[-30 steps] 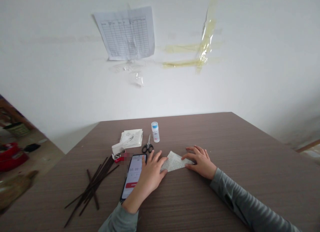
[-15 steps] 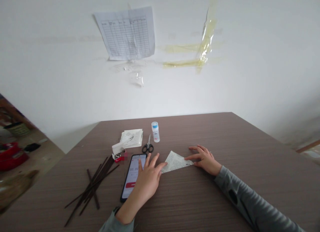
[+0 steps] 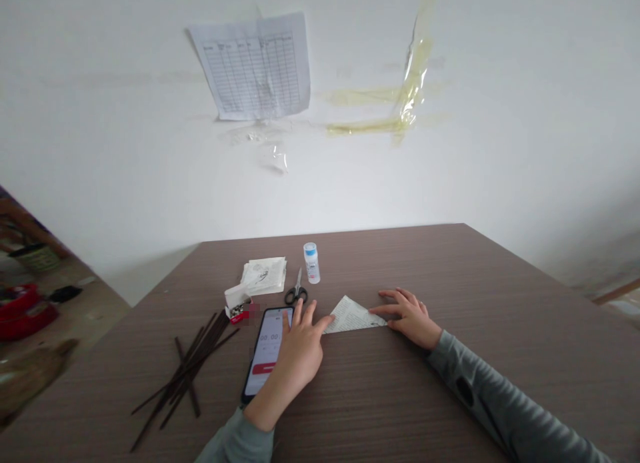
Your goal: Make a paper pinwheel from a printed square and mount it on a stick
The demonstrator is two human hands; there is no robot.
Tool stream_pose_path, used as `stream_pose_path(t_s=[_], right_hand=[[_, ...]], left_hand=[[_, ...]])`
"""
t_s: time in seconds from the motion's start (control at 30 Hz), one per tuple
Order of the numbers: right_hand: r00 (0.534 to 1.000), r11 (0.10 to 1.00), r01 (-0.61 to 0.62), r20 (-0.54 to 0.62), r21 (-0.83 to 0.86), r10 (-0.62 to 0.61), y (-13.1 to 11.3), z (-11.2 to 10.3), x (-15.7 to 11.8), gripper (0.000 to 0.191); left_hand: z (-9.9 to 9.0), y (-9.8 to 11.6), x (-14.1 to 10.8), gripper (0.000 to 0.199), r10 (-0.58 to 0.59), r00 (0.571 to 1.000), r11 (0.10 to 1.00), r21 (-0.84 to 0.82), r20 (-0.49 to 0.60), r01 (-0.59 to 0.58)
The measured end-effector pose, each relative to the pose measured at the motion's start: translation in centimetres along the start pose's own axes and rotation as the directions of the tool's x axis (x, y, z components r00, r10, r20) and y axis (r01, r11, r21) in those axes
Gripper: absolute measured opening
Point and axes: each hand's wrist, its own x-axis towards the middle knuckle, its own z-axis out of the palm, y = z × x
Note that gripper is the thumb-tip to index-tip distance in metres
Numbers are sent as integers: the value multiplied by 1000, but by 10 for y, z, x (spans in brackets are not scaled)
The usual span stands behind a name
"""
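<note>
The paper triangle point(image 3: 352, 316) lies in the lower centre of the frame. The left hand point(image 3: 300, 346), fingers spread, touches its left corner; the right hand point(image 3: 413, 320), fingers loosely apart, touches its right. Light, even pressure at both corners should prevent slipping.

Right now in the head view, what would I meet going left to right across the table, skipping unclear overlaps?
Dark brown sticks, small open box, smartphone, black-handled scissors, blue-and-white bottle, triangular printed paper, right hand.
</note>
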Motion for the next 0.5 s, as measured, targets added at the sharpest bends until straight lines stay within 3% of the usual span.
stream_pose_path(t_s=[0.23,0.5], right_hand=[[997,996,26,-71,-88,-32,-11,-3,13,59],[998,992,34,-41,-122,-39,-27,-2,34,38]], left_hand=[[-2,27,29,50,28,996,1000,-9,-88,-28],[-1,47,52,43,-20,989,1000,-2,-145,20]])
